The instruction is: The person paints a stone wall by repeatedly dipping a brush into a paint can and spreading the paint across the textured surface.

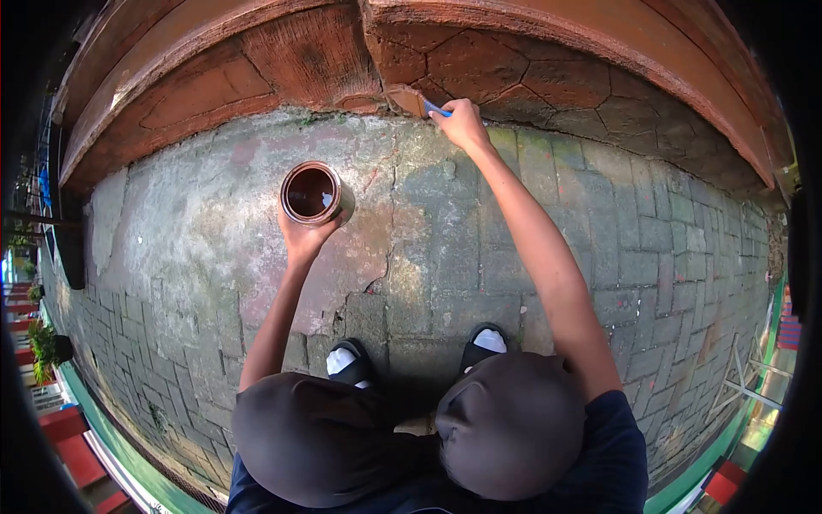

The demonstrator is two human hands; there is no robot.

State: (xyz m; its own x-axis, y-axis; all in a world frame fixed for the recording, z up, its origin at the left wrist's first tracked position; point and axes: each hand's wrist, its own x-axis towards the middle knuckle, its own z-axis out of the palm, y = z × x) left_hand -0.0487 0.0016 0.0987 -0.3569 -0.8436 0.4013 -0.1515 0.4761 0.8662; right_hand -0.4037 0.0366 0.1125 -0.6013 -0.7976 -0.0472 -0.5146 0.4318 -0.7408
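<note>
My left hand (306, 236) is wrapped round an open can (344, 202) with dark reddish-brown paint (310, 190) inside, held upright above the pavement. In my right hand (463, 126) is a paintbrush (435, 110) with a blue handle. Its bristle end touches or lies very close to the foot of the low wall (479, 64), where the wall meets the ground. The wall has a stone-like pattern, reddish on the left and darker brown on the right of the brush.
Grey paving (445, 283) with worn patches runs between the wall and my sandalled feet (349, 361). A potted plant (43, 347) stands at the far left. A metal frame (753, 377) is at the right, near a green edge.
</note>
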